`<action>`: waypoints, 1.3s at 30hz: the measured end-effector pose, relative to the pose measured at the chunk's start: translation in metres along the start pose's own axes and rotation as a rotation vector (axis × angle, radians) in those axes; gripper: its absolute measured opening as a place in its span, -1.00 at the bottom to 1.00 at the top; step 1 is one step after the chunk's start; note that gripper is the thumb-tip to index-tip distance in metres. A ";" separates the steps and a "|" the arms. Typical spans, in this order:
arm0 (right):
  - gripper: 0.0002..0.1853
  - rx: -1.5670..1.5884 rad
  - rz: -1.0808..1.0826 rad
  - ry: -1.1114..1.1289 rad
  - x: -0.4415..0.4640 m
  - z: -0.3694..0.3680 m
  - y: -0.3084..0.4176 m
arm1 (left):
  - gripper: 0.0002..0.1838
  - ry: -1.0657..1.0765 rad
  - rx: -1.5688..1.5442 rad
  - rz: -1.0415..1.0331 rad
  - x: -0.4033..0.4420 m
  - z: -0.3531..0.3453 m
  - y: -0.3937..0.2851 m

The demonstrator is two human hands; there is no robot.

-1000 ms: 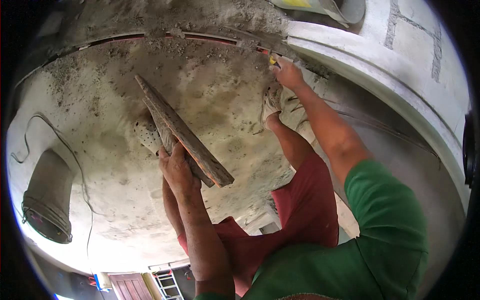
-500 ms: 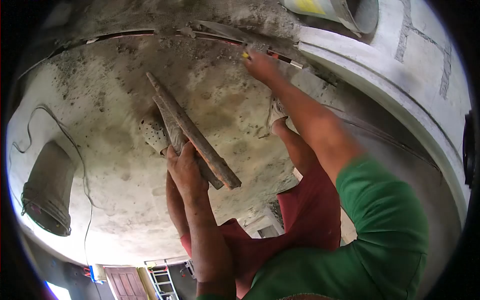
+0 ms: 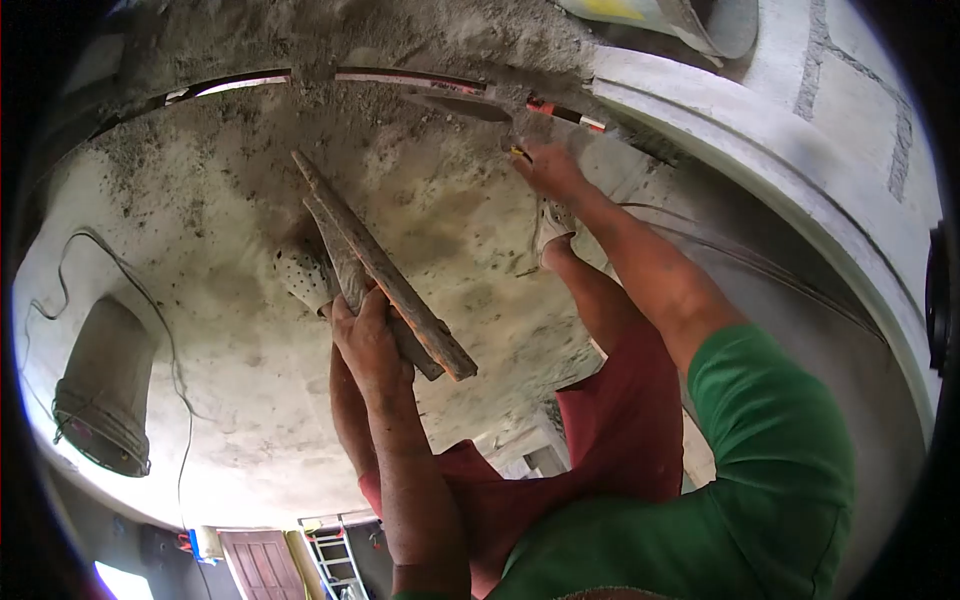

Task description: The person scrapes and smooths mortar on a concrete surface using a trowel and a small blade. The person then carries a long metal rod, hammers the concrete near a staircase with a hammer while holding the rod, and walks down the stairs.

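My left hand (image 3: 368, 335) is closed around a pair of rough wooden pieces, a flat board (image 3: 347, 262) and a narrower stick (image 3: 385, 268) lying along it. They point forward over the floor, above a perforated shoe (image 3: 303, 277). Farther out, my right hand (image 3: 552, 170), somewhat blurred, grips a trowel by its handle, where a bit of yellow shows. The trowel's blade (image 3: 462, 106) is tilted close to the near side of a long red-edged strip (image 3: 410, 78). Grey mortar (image 3: 420, 35) lies beyond and partly over this strip.
A bucket (image 3: 108, 390) lies to the left beside a dark cable (image 3: 165, 330). Another bucket (image 3: 690, 22) is at the top right, by a pale raised ledge (image 3: 760, 150). A ladder (image 3: 335, 565) and a brown door (image 3: 262, 565) appear at the bottom.
My right hand has drawn the trowel back toward me, off the strip, and more of the strip shows. My left hand and the wooden pieces have barely shifted.
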State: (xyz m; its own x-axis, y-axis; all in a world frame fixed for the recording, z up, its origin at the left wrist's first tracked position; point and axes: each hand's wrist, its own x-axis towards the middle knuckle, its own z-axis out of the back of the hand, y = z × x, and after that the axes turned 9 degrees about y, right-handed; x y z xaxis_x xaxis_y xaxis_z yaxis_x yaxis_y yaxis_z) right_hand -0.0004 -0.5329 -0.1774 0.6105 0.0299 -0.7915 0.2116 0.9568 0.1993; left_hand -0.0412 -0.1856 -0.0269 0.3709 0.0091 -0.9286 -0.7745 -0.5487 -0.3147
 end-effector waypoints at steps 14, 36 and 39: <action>-0.59 -0.069 0.323 -0.035 0.038 -0.028 0.112 | -0.59 -0.072 0.016 -0.002 0.001 -0.018 -0.008; -0.51 -0.500 0.238 0.027 0.112 0.103 0.090 | -0.81 -0.081 -0.100 -0.039 0.003 0.014 -0.022; -0.56 -0.494 0.208 0.051 0.090 0.138 0.114 | -0.80 -0.131 -0.022 -0.026 0.002 0.011 -0.027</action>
State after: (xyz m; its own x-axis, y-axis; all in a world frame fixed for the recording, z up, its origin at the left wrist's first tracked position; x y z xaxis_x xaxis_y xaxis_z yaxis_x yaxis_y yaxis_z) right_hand 0.1840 -0.4609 -0.1457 0.5607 0.2357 -0.7937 -0.3014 0.9510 0.0695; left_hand -0.0256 -0.1616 -0.0223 0.3190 0.1318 -0.9385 -0.7539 -0.5648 -0.3356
